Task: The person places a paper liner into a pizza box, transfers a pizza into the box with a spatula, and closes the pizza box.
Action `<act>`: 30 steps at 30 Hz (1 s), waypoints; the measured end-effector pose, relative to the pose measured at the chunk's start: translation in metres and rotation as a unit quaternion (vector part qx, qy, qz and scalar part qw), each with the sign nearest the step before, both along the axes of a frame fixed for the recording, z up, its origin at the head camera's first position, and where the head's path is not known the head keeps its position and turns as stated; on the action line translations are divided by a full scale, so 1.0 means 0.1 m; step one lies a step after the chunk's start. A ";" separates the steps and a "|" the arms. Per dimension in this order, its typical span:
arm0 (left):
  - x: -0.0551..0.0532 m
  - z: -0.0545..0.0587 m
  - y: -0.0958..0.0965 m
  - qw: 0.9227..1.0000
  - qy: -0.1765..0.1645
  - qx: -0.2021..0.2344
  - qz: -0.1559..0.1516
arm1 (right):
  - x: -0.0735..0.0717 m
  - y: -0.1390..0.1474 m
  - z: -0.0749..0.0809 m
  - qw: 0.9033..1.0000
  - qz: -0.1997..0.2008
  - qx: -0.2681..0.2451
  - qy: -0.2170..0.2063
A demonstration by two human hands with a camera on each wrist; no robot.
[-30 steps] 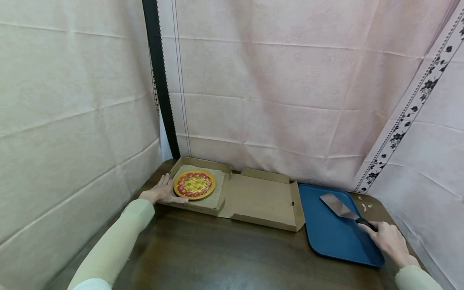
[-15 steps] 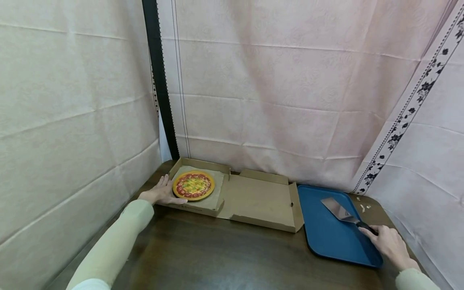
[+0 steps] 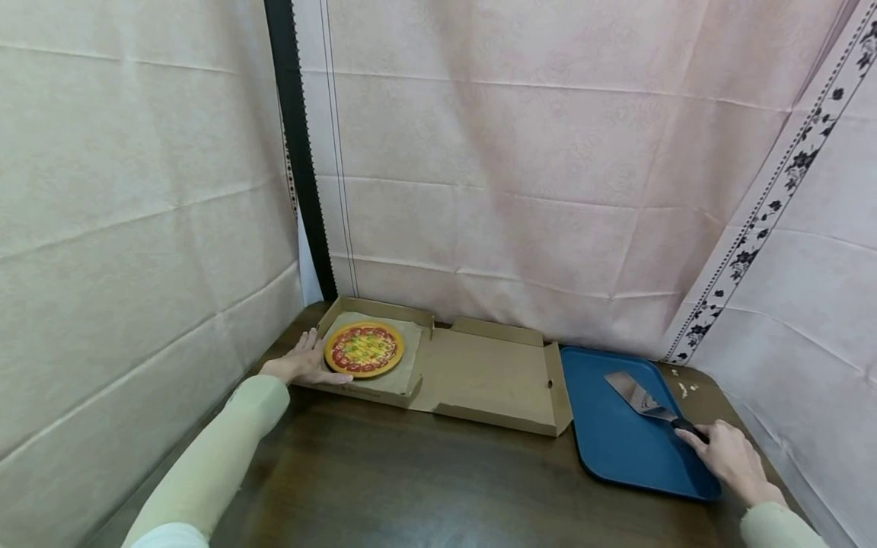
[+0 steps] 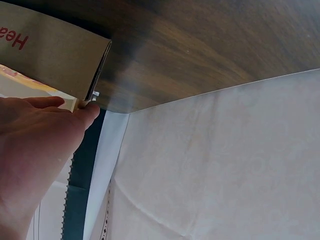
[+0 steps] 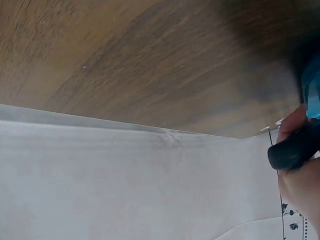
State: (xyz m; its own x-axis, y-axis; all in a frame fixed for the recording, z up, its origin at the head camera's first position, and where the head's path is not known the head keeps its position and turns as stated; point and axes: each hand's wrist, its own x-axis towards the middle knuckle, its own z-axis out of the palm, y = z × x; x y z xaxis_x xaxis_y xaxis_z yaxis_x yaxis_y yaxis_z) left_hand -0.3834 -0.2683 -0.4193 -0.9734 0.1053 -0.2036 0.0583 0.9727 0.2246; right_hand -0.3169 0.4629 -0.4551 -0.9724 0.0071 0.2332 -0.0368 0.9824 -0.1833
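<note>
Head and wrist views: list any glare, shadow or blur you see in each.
Head: soft sheen on the brown tabletop. Left wrist: pale glare near the tabletop's corner, dark shadow beside the cardboard box. Right wrist: spatula handle looks soft-edged, shadow darkens the tabletop at upper right.

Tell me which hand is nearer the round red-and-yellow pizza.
The left hand, beside the pizza at the brown cardboard box. The right hand is far to the pizza's right, holding a black-handled metal spatula over the blue rectangular tray.
</note>
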 end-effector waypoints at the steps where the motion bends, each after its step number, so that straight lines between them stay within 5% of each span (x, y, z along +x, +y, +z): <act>1: 0.00 0.00 0.00 1.000 -0.001 0.000 0.000 | 0.01 -0.01 -0.01 1.000 0.000 0.001 0.003; 25: -0.02 0.00 -0.02 1.000 -0.012 0.009 0.006 | -0.01 -0.03 -0.03 0.999 -0.010 0.011 -0.048; 30: -0.09 -0.09 -0.10 1.000 -0.005 0.023 -0.002 | -0.01 -0.03 -0.04 0.999 -0.015 0.012 -0.049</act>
